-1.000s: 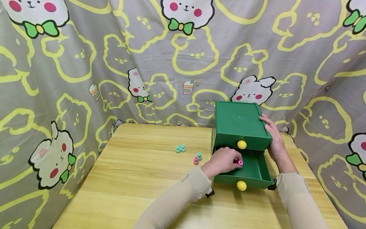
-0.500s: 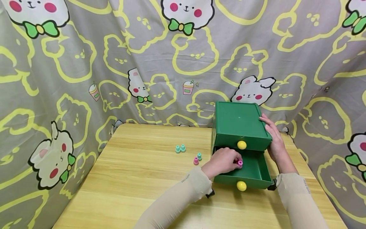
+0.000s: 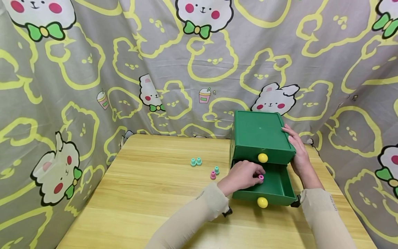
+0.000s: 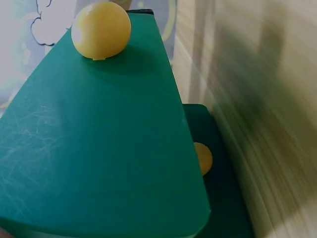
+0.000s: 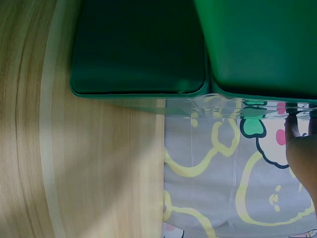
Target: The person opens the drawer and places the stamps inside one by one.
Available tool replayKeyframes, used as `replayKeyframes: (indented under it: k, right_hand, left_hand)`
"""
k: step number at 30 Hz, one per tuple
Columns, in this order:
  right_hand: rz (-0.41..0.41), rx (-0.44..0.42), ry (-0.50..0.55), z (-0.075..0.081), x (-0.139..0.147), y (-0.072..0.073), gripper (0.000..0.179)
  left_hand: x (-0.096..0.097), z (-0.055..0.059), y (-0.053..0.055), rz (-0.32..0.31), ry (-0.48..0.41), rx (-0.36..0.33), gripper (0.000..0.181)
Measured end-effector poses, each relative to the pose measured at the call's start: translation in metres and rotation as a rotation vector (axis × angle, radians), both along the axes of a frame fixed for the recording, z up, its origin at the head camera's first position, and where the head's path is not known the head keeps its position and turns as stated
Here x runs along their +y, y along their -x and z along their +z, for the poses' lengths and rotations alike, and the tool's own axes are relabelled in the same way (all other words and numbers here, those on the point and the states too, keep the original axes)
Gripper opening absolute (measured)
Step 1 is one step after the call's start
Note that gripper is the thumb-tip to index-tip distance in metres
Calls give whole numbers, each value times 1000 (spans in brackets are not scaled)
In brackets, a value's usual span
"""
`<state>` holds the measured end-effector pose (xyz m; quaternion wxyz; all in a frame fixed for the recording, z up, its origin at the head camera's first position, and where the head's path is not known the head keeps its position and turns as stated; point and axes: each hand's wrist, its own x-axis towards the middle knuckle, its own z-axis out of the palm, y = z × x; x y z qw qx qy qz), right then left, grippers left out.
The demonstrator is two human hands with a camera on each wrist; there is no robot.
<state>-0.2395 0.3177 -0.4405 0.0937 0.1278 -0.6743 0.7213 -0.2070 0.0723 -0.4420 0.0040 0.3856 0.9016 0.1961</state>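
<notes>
A green cabinet [image 3: 261,128] stands at the table's right side, with a drawer [image 3: 289,186] pulled out below its top one. Inside that drawer, my left hand [image 3: 242,175] has curled fingers and a thumb at a small pink cone-shaped piece [image 3: 261,178], whose ringed end faces outward. Against the cabinet's right side lies my right hand [image 3: 300,154], its fingers stretched along the upper edge. The right wrist view catches part of that hand [image 5: 302,158] at the right edge. In the left wrist view the drawer front [image 4: 109,148] hides most of the left hand.
Left of the cabinet, several small pieces stand on the wooden table [image 3: 149,193]: two teal cones [image 3: 196,161], another teal cone [image 3: 216,170] and a pink cone [image 3: 212,175]. Yellow knobs [image 3: 262,202] stick out from the drawer fronts. A patterned curtain [image 3: 174,62] hangs behind.
The left hand's forefinger has lifted slightly from the pink cone, which stays nearly in place. The left forearm has shifted a little left. My right hand stays on the cabinet.
</notes>
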Motion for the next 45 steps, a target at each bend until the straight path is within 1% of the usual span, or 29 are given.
replayKeyframes:
  k: [5,11,20,23,28,30,36,42,45]
  right_hand:
    - [-1,-2,9,0,-1,1,49]
    - [2,0,17,0,-2,1,49]
    - [-8,7,19,-1,-1,1,48]
    - [-4,18,21,-1,0,0,48]
    - [-8,13,21,0,1,1,48]
    - [-9,6,20,-1,1,1,48]
    - [-5,1,23,-2,0,1,48]
    - [4,16,24,-2,0,1,48]
    - [4,16,23,-2,0,1,48]
  left_hand:
    - [-4,0,-1,-6,-82,-17,22]
    - [-9,-1,-3,2,-160,-3,19]
    - [-27,0,-8,50,-261,57,19]
    - [-35,0,-8,67,-310,85,19]
    - [-49,0,-8,73,-398,121,17]
    - [-55,-3,-7,79,-425,133,16]
    - [-74,-13,-3,141,-471,154,17]
    - [-95,-22,1,206,-518,141,20]
    - [-106,-27,3,244,-524,138,21]
